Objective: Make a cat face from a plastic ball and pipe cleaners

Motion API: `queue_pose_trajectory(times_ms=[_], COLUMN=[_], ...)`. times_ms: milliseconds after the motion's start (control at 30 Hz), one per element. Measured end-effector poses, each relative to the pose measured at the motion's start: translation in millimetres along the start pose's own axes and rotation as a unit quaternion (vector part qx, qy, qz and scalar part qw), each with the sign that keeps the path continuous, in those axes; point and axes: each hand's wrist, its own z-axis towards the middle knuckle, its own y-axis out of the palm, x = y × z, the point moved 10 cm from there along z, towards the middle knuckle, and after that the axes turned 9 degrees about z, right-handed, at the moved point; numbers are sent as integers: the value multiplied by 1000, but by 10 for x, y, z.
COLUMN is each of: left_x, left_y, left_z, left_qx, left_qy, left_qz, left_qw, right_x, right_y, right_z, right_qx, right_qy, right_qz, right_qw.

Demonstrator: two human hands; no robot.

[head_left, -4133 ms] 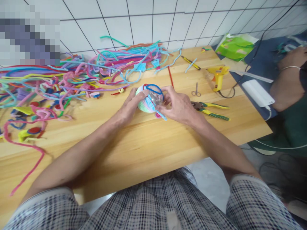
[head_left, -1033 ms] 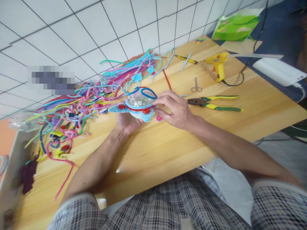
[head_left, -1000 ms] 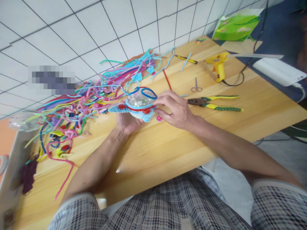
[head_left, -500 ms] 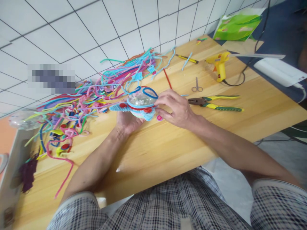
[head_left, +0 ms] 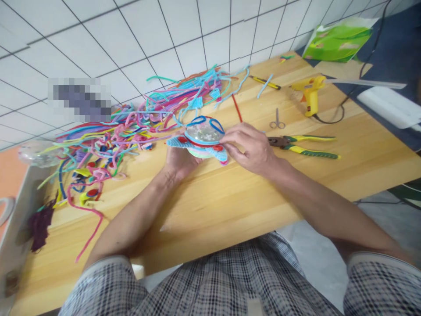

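Note:
A pipe-cleaner craft figure (head_left: pixel 204 139) with a clear dome, blue loops on top, a red band and light blue fins is held above the table in front of me. My left hand (head_left: pixel 180 161) supports it from below and the left, its fingers partly hidden under the figure. At its right side, my right hand (head_left: pixel 251 147) pinches the edge of the dome by the red band between thumb and fingers. A small pink piece shows under the right fin.
Heaped pipe cleaners (head_left: pixel 131 131) lie along the tiled wall at left. To the right are green-handled pliers (head_left: pixel 302 147), small scissors (head_left: pixel 277 120), a yellow utility knife (head_left: pixel 265 82) and a yellow glue gun (head_left: pixel 309 93) with its cord. A green package (head_left: pixel 342 41) stands beyond the table.
The view has shifted a little, so everything sits farther right. The craft figure has turned slightly in my hands, and the pink piece now shows under its fin. Both hands keep their hold.

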Motion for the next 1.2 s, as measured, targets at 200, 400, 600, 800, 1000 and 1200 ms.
queue_pose_trajectory(times_ms=[200,400,600,800,1000,1200], left_x=[25,25,46,37,-9,13], left_y=[-85,-51,-22,4,-42,-48], left_z=[-1,1,13,10,25,17], left_qx=[29,35,29,18,15,18], left_qy=[52,51,64,58,47,69], left_qz=[29,46,27,41,37,45], left_qw=[998,997,997,997,998,996], right_x=[-78,-64,-47,-31,-7,-18], right_y=[-16,40,62,21,58,88], right_z=[45,35,10,19,9,-8], right_qx=[-28,-54,-59,-43,-60,-66], right_qy=[0,12,24,33,50,42], right_qz=[18,20,39,35,34,26], right_qw=[999,998,997,998,996,997])
